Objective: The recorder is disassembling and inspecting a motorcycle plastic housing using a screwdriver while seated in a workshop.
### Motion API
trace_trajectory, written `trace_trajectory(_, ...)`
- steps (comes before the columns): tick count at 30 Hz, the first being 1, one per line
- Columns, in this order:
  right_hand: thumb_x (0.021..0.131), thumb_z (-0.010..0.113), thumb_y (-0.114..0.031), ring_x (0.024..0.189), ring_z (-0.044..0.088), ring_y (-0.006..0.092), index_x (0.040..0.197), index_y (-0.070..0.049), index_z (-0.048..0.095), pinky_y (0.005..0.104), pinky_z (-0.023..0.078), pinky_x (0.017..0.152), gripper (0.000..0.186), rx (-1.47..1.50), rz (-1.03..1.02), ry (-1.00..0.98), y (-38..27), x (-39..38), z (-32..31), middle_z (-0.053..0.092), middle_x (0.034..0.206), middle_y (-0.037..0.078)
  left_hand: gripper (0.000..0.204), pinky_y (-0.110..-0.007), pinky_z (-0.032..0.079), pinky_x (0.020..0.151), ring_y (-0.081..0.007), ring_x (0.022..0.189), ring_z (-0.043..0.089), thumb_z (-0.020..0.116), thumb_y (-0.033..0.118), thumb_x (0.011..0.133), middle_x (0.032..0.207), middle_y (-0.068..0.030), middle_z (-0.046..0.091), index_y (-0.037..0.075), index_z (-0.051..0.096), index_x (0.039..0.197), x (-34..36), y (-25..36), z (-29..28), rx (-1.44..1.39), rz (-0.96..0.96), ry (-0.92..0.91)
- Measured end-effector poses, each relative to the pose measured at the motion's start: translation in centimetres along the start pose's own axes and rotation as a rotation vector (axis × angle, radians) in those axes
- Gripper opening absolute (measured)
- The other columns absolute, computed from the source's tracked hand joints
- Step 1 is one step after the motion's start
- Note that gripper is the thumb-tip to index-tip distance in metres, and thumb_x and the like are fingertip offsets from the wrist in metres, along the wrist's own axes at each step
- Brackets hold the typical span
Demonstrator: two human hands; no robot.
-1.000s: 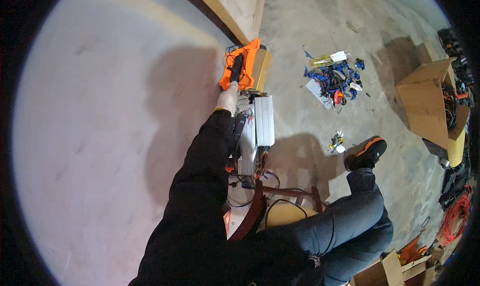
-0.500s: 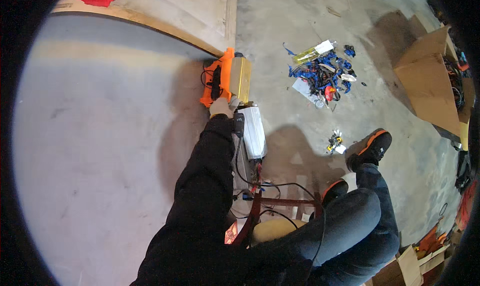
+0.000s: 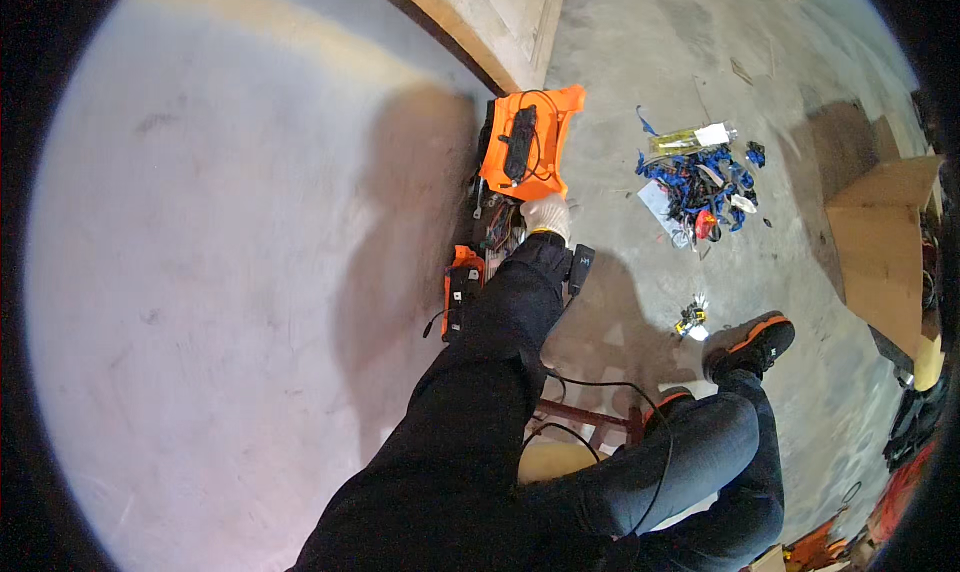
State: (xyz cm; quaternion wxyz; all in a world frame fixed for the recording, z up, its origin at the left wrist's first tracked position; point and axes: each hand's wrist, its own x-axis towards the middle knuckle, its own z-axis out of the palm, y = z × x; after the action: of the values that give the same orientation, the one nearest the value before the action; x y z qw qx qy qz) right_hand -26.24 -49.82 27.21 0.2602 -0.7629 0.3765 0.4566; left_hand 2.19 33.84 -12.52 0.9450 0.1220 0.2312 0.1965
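Left hand, white-gloved, sits upper centre of frame against the lower edge of the orange tray. Fingers look curled there, tips hidden; cannot tell if they grip. Right hand out of view. Tray, upper centre, carries a black block with a looped cord. Wires just left of the glove (mostly covered by the sleeve). Blue-black scraps upper right; small yellow-and-silver heap below; carton far right.
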Motion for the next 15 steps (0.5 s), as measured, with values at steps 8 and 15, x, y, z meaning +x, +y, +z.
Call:
trace_trajectory(8,0.098,0.065,-0.026,0.08,0.061,0.0216,0.106,-0.002,0.065,0.037,0.051,0.072,0.025,0.011,-0.007,0.016,-1.3,0.6,-1.8,0.067,0.093,0.008,0.034,-0.042,0.063,0.079,-0.0323,0.098,0.069,0.063,0.02,0.095,0.109,-0.0181,0.065,-0.007,0.059,0.116,-6.7,0.7,9.8,0.692,-0.201,0.595)
trace_trajectory(15,0.098,0.065,-0.026,0.079,0.061,0.0211,0.105,-0.003,0.065,0.0364,0.051,0.071,0.025,0.011,-0.065,0.011,-4.8,1.9,-2.5,0.067,0.093,0.008,0.031,-0.043,0.061,0.08,-0.0334,0.096,0.07,0.058,0.02,0.099,0.103,-0.0208,0.067,-0.008,0.057,0.113,-12.9,12.2,7.2,0.737,-0.004,0.692)
